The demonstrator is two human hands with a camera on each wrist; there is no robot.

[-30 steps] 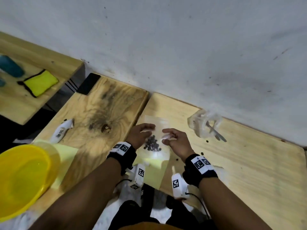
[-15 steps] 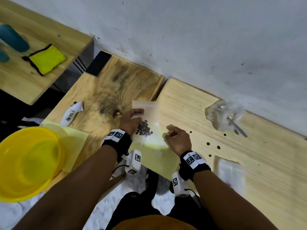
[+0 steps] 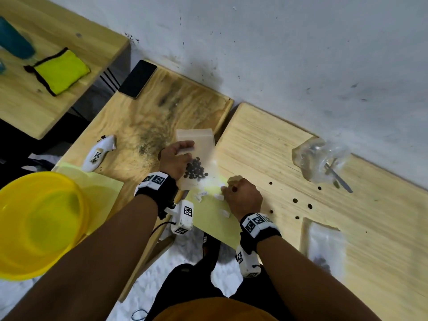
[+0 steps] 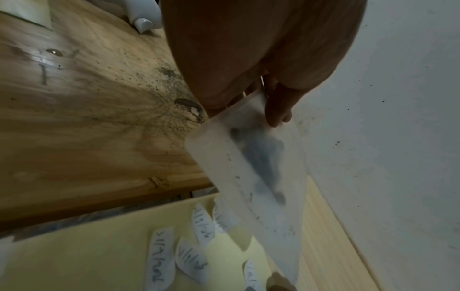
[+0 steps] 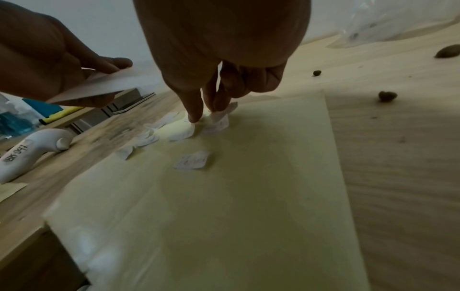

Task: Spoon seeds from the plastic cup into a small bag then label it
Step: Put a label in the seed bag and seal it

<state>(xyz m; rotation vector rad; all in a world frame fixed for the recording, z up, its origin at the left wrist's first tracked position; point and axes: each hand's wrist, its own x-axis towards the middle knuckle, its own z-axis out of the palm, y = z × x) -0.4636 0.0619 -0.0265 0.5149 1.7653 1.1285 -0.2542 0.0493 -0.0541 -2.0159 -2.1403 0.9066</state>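
Note:
My left hand (image 3: 177, 156) pinches the left edge of a small clear bag (image 3: 199, 144) holding dark seeds (image 3: 195, 170), lifted just above the table; the same small clear bag (image 4: 251, 173) hangs blurred in the left wrist view. My right hand (image 3: 240, 195) reaches down onto a pale yellow sheet (image 3: 215, 216) and pinches one of several white handwritten labels (image 5: 219, 120) with its fingertips (image 5: 195, 116). The plastic cup (image 3: 317, 158) lies on its side at the far right by the wall, with a metal spoon (image 3: 338, 177) sticking out of it.
Loose seeds (image 3: 295, 200) dot the right board. Another clear bag (image 3: 324, 246) lies near the right front edge. A white handheld device (image 3: 98, 154), a phone (image 3: 137, 78), a yellow bowl (image 3: 34, 223) and a second yellow sheet (image 3: 102, 191) sit to the left.
My right hand let go of the bag and dropped to the labels on the yellow sheet. My left hand keeps hold of the bag. The head view shifted.

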